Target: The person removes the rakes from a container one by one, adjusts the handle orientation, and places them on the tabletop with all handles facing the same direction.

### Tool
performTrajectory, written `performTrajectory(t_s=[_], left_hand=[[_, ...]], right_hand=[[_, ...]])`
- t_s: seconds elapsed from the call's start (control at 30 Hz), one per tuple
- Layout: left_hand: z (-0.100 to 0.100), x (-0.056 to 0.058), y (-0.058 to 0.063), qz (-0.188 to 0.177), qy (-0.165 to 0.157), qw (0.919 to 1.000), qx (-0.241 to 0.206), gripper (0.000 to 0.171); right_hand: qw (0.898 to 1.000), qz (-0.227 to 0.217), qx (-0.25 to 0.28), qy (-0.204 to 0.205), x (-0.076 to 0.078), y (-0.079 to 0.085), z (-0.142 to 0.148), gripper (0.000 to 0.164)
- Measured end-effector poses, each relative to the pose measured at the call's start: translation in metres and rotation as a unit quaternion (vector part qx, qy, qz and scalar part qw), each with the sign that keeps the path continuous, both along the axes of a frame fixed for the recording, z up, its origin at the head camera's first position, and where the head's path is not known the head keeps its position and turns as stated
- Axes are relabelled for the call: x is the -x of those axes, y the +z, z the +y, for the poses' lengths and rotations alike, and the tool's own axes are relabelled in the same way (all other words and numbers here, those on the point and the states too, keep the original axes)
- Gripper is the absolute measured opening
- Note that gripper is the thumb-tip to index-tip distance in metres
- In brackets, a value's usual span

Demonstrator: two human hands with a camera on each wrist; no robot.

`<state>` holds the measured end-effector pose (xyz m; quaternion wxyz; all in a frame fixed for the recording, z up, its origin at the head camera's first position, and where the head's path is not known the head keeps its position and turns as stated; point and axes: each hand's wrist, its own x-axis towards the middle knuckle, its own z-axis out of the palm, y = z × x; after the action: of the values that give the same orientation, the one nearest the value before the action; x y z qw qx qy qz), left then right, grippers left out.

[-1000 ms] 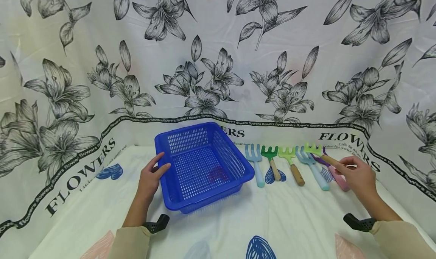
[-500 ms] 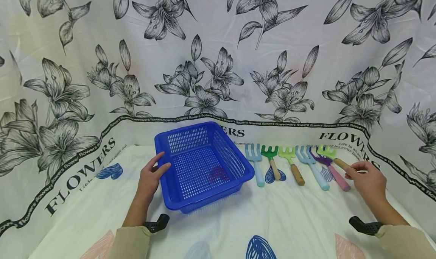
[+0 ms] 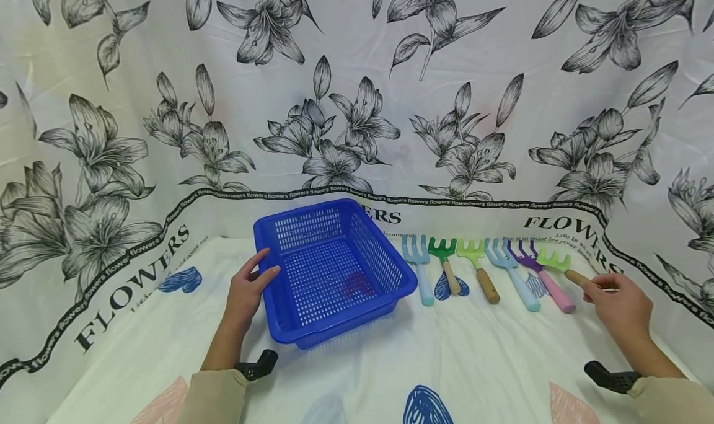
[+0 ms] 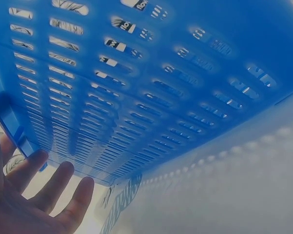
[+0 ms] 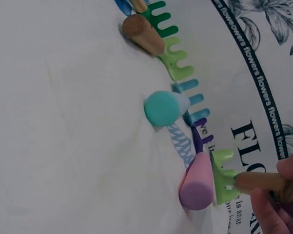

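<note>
My left hand point(image 3: 247, 287) holds the left rim of a blue perforated plastic basket point(image 3: 334, 329), thumb on top. In the left wrist view, the other fingers point(image 4: 58, 183) spread beside the outer wall. With thumb and fingertips, my right hand point(image 3: 623, 303) pinches the wooden handle of a light green garden hand fork point(image 5: 257, 181), tines pointing away. Just left of it lies a purple hand fork with a pink handle point(image 3: 558, 292). Further left come a light blue fork point(image 3: 521, 281), a light green one point(image 3: 478, 269), a dark green one point(image 3: 444, 260) and another light blue one point(image 3: 422, 278).
A white cloth with printed leaves point(image 3: 346, 387) covers the table. Behind stands a flower-printed curtain point(image 3: 357, 52). A red patch point(image 3: 358, 284) shows through the basket's bottom. Each wrist wears a black strap mount point(image 3: 612, 377).
My right hand has moved right with the light green hand fork, from over the purple fork to the right end of the row. The left hand and basket stay put.
</note>
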<state>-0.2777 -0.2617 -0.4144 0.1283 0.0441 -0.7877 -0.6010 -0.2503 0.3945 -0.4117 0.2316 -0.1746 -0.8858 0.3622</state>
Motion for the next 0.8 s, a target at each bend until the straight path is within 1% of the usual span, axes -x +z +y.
performTrajectory(t_s=[0.2, 0.4, 0.67, 0.8], left_hand=[[-0.002, 0.0, 0.0, 0.002, 0.0, 1.0, 0.0, 0.066], [-0.002, 0.0, 0.001, -0.001, 0.001, 1.0, -0.003, 0.067], [0.0, 0.0, 0.001, 0.002, 0.0, 1.0, -0.005, 0.066], [0.001, 0.0, 0.001, 0.001, 0.001, 1.0, -0.003, 0.066]], right_hand=[[1.0, 0.011, 0.007, 0.003, -0.005, -0.002, 0.009, 0.03], [0.999, 0.005, 0.038, 0.0, -0.01, -0.006, 0.015, 0.029], [1.0, -0.006, 0.02, -0.007, -0.019, -0.011, 0.023, 0.027], [1.0, -0.014, 0.012, -0.015, -0.02, -0.014, 0.026, 0.026]])
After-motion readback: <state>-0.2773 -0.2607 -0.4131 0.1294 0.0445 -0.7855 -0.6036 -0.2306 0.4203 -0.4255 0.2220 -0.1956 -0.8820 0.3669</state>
